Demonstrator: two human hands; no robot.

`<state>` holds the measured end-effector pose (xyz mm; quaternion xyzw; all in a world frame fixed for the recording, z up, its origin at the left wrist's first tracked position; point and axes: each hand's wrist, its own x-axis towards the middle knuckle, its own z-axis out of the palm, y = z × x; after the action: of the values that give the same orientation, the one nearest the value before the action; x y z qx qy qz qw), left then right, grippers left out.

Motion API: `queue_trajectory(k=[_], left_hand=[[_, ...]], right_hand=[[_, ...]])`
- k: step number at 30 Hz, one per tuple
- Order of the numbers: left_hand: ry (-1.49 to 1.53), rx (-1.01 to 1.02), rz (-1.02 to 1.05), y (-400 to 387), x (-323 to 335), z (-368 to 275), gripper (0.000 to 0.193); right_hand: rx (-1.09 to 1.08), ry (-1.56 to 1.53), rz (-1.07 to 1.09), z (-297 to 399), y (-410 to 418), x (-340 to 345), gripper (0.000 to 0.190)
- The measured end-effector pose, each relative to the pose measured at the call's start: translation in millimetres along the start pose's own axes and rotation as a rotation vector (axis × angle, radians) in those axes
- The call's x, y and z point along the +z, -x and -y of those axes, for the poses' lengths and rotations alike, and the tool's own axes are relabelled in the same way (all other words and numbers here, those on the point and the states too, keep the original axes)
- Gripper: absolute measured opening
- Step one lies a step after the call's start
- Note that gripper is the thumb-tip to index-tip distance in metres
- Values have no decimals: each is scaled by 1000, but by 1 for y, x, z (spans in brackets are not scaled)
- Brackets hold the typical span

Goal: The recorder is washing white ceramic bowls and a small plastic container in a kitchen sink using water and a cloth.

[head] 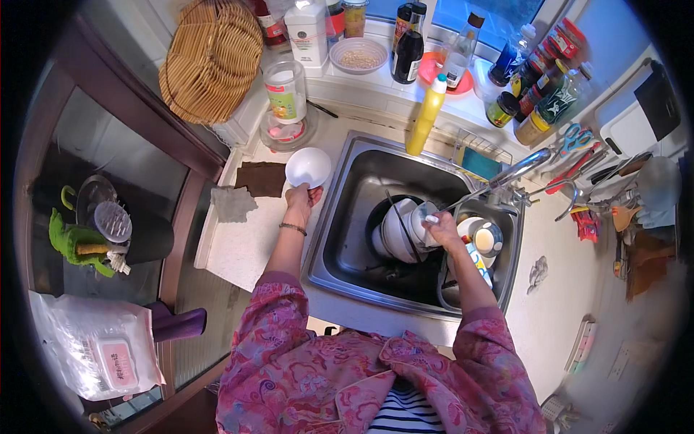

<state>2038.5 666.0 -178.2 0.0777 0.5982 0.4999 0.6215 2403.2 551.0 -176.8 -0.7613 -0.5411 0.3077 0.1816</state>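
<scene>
My left hand (304, 199) grips the near rim of a small white bowl (308, 164) over the counter left of the sink. My right hand (445, 230) is inside the stainless steel sink (347, 228), its fingers closed at the rim of a pale bowl (424, 216). This bowl leans against other white bowls (391, 233) tipped on their sides in a dark round pan (374, 219). A dark chopstick (400, 219) lies across the stack. My fingertips there are partly hidden.
A chrome faucet (520, 165) reaches over the sink's right side. A small basin (449, 295) there holds dishes. Behind the sink stands a yellow detergent bottle (425, 122). A brown cloth (261, 179) and a grey cloth (233, 204) lie on the left counter, near a lidded jar (284, 97).
</scene>
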Motion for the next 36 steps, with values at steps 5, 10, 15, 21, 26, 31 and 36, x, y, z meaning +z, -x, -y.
queue_trajectory(k=[5,10,15,21,26,31,36], left_hand=[[57,-67,111,10,-7,1,39],[-466,-81,391,113,51,45,52],[-701,-127,707,172,106,82,66],[-486,-347,831,188,129,97,59],[-285,-373,935,171,124,122,42],[-192,-452,909,175,127,127,41],[-177,-332,954,177,133,134,40]], right_hand=[[123,-447,258,-7,10,-31,64],[179,-800,72,-21,29,-46,43],[124,-1080,181,-12,53,-66,35],[-554,-112,65,44,87,-75,26],[-386,-438,81,32,90,-85,37],[-386,-80,-59,38,92,-106,42],[-623,368,-47,37,84,-88,32]])
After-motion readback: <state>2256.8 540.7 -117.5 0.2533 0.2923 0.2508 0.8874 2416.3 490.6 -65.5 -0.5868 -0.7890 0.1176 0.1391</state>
